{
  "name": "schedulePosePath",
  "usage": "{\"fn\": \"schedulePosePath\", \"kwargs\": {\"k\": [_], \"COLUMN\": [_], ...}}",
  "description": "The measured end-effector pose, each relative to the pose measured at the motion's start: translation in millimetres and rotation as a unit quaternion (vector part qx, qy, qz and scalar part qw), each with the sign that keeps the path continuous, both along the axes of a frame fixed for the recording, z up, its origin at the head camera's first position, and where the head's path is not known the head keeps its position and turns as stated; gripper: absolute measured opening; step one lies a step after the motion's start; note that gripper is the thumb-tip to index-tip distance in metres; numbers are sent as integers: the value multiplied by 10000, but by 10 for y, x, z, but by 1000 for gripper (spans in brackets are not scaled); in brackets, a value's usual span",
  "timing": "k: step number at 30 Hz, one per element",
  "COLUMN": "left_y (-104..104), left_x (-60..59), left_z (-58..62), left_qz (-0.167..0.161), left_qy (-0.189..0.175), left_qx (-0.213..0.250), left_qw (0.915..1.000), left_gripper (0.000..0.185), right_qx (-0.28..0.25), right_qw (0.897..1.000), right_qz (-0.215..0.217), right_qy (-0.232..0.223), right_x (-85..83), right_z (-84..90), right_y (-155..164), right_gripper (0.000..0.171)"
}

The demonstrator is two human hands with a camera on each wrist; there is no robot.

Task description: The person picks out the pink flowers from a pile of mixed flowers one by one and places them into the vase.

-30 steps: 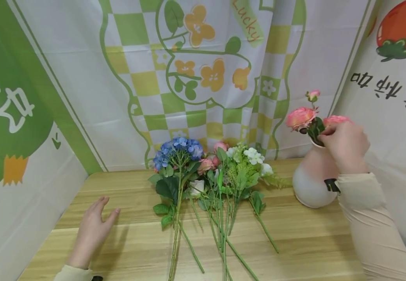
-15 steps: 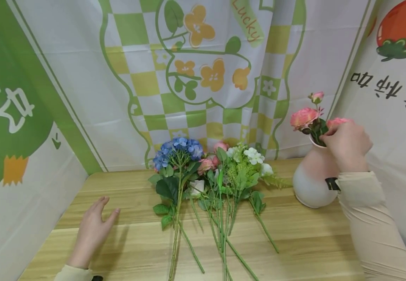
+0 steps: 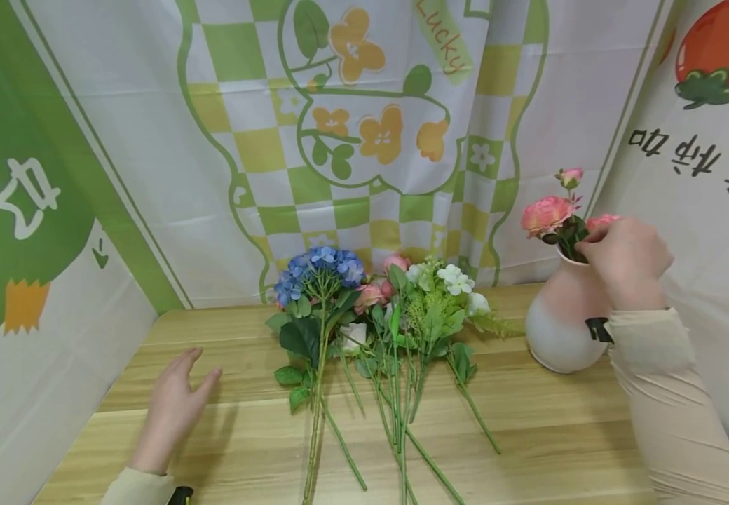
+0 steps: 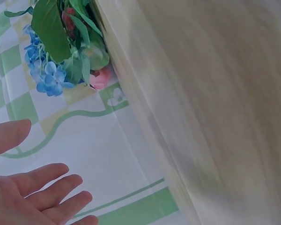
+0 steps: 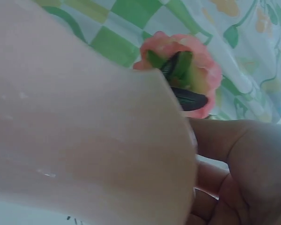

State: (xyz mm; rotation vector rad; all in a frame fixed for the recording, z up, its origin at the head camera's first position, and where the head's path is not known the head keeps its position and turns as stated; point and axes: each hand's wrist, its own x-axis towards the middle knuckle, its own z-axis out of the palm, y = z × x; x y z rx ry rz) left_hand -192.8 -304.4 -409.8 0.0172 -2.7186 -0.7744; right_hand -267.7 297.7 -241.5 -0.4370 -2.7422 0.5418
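Observation:
At the mouth of the pink-and-white vase (image 3: 564, 322), my right hand (image 3: 632, 259) has its fingers curled in at the stems and leaves of the pink flowers (image 3: 547, 215). Thumb and fingers (image 5: 213, 138) reach past the vase rim in the right wrist view, where the rim hides what they pinch. A pink bud (image 3: 570, 177) rises above the large blooms, and another bloom is partly behind the hand. My left hand (image 3: 175, 407) holds nothing and hovers over the left of the wooden table (image 3: 244, 435), fingers spread loosely. Nearest to it lies a blue hydrangea (image 3: 320, 270).
Beside the hydrangea lie pink flowers (image 3: 371, 294), a white rose (image 3: 355, 337) and white blossoms (image 3: 455, 280) with greenery. Their long green stems (image 3: 402, 435) point toward the front edge. A checkered cloth (image 3: 364, 140) hangs behind the table, with printed cloths at both sides.
The flowers in the vase have shifted slightly right along with my right hand. My left hand has moved a little to the right. The loose flowers on the table have stayed put.

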Motion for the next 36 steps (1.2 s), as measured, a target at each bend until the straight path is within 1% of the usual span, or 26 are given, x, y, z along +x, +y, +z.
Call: {"fn": "schedulePosePath", "kwargs": {"k": [3,6,10,14,16,18,22,24,25,27,30,32,34,36], "left_y": [48,109,216,352,425,501,676,774,825,926,1078,1169,1251,1323], "left_x": [-30,-68,-133,-212,-253,-297,-409,-469,-498,-544,-601,-629,-664,-702], "left_z": [34,67,111,152,168,186,223,241,248,266,302,336,370,402], "left_qz": [-44,-108,-127,-166,-208,-259,-310,-352,-357,-381,-415,-443,-468,-498], "left_qy": [2,-11,-46,-22,12,32,209,345,427,545,665,706,740,815], "left_qx": [57,100,93,155,208,266,391,502,548,662,780,821,827,780], "left_qw": [10000,9999,9999,9997,9996,9993,9985,9975,9969,9956,9939,9931,9927,9924], "left_gripper": [66,65,64,62,62,61,56,53,50,47,43,40,38,36], "right_qx": [-21,12,139,224,253,296,328,322,312,500,255,76,-324,-362], "right_qw": [10000,9996,9967,9921,9899,9853,9757,9720,9709,9685,9654,9654,9642,9675], "right_qz": [46,84,154,232,273,360,592,742,787,842,1136,1296,1509,1537], "right_qy": [67,252,790,1215,1368,1641,2082,2207,2238,2291,2335,2260,2156,1974], "right_x": [50,128,258,373,415,444,467,456,448,422,360,315,271,243], "right_z": [28,60,83,78,60,26,-72,-132,-167,-246,-372,-445,-505,-559], "right_y": [-29,-82,-204,-343,-406,-472,-627,-711,-751,-824,-927,-994,-1058,-1107], "right_gripper": [32,32,37,43,44,41,37,38,40,42,41,39,37,37]}}
